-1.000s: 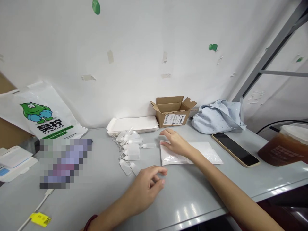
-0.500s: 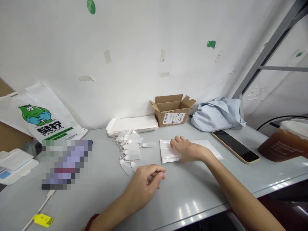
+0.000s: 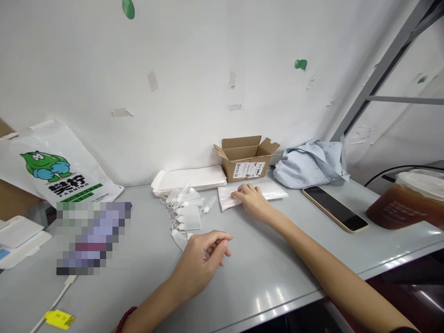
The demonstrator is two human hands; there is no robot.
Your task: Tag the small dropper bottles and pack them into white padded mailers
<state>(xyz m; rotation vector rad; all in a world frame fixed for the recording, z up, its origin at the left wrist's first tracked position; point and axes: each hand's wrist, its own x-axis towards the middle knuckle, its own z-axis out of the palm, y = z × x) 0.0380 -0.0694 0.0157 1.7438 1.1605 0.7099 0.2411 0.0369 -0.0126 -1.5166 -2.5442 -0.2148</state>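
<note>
My right hand (image 3: 252, 200) rests on top of a flat white packet in clear plastic (image 3: 274, 189), which lies on the table in front of the cardboard box; its bent fingers are spread over the packet's left half. Nearer the front edge, my left hand (image 3: 207, 260) hovers over the table, fingers curled in and thumb against them, with nothing visible in it. Just beyond the left hand lies a cluster of small translucent plastic tags or tubes with loops (image 3: 189, 210). One loose translucent piece (image 3: 209, 205) lies to the cluster's right. Some of them are hidden behind the left hand.
Against the wall stand a stack of white sheets or envelopes (image 3: 190, 178), an open cardboard box (image 3: 248, 167) and a pale blue cloth bag (image 3: 307, 166). Right are a phone (image 3: 335, 208) and a drink cup (image 3: 404, 203). Left are a white plastic bag (image 3: 88, 173) and a blurred-out device (image 3: 95, 238) with a cable.
My right hand has moved away from me and left, and the packet has shifted with it towards the box. The loose piece beside the cluster has turned. My left hand stays nearly still.
</note>
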